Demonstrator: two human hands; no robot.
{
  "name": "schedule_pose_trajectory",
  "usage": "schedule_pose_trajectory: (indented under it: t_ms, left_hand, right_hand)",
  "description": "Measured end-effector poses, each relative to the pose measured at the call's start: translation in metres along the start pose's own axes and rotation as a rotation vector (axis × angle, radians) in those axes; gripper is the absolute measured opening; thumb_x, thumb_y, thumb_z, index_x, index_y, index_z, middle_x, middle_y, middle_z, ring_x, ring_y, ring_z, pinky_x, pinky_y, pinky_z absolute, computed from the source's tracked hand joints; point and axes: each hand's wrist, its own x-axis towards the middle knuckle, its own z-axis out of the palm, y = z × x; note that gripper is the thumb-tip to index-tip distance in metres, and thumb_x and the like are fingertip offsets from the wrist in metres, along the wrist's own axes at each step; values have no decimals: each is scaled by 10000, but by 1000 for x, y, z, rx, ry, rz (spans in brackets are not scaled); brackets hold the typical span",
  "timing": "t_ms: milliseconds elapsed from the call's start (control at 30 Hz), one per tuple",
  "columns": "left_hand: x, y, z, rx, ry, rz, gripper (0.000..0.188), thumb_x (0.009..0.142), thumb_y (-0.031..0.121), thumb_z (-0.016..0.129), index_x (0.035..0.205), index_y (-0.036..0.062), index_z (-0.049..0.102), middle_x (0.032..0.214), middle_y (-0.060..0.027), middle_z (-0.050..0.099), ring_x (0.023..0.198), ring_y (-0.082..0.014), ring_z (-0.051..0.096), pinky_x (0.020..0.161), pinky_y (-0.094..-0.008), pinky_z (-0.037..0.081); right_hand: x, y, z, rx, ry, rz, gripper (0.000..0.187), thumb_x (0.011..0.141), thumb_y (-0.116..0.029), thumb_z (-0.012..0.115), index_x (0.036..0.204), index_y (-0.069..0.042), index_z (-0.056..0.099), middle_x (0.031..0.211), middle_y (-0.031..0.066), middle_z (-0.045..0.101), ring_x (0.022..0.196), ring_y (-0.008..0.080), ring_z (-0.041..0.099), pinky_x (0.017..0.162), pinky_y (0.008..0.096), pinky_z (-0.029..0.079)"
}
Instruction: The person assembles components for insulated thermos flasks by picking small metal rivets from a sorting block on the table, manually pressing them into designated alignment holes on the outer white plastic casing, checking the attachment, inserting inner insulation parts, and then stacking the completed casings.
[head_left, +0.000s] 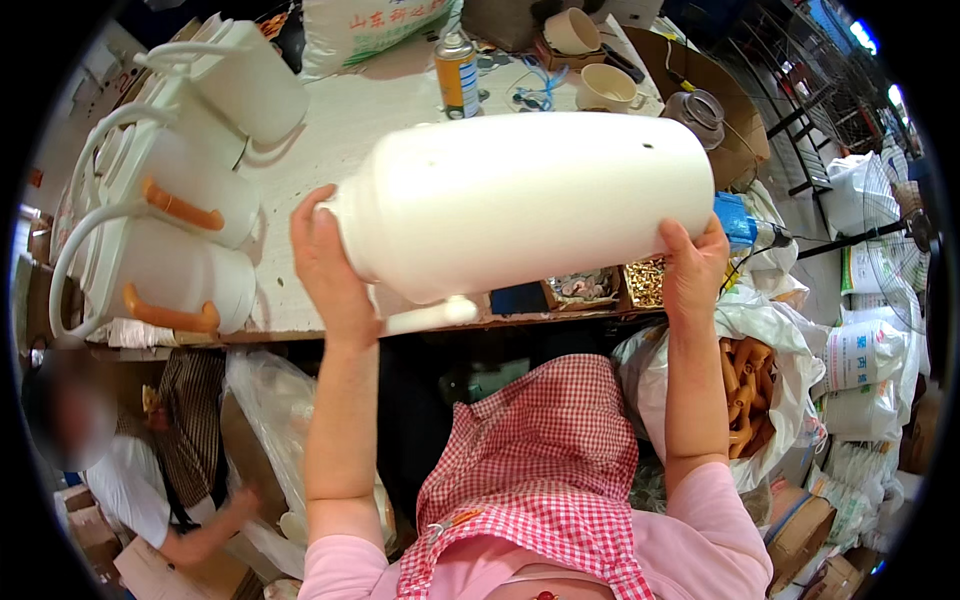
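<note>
White plastic sack [800, 350] holds curved orange handles [745, 400]. Dark-specked white plastic cylinder [545, 195]: left hand [335, 262], right hand [695, 268] clasp ends, grip wide.

A broad worktable [335, 115] with a pale top fills the middle of the room. To the right of the worktable, a strip of grey floor [802, 205] shows beneath dark metal racking [858, 105], and bright bluish-white lights [862, 40] glow beyond it. Also right of the worktable stand a dark fan [918, 228] and white printed sacks [865, 360]. Whatever lies left of the worktable's far end is too blurred to tell.
</note>
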Motion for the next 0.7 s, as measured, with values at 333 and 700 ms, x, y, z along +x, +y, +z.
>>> schedule_pose_trajectory:
  t_ms: [333,700]
  left_hand:
    - [-21,-20,58,39,-65,-59,443,1056,367,400,1297,21,535,1180,-132,597,1073,-208,586,948,-348,468]
    - [-17,-29,58,-28,-115,-107,420,1058,334,385,1283,17,545,1180,-123,600,1082,-199,582,960,-349,464]
  right_hand:
    - [3,19,-79,-72,31,-43,452,855,-178,824,1190,21,594,1142,91,690,1039,172,665,952,321,510]
    - [2,12,-64,-108,87,-29,424,834,-141,832,1158,42,629,1070,88,717,947,144,677,887,285,521]
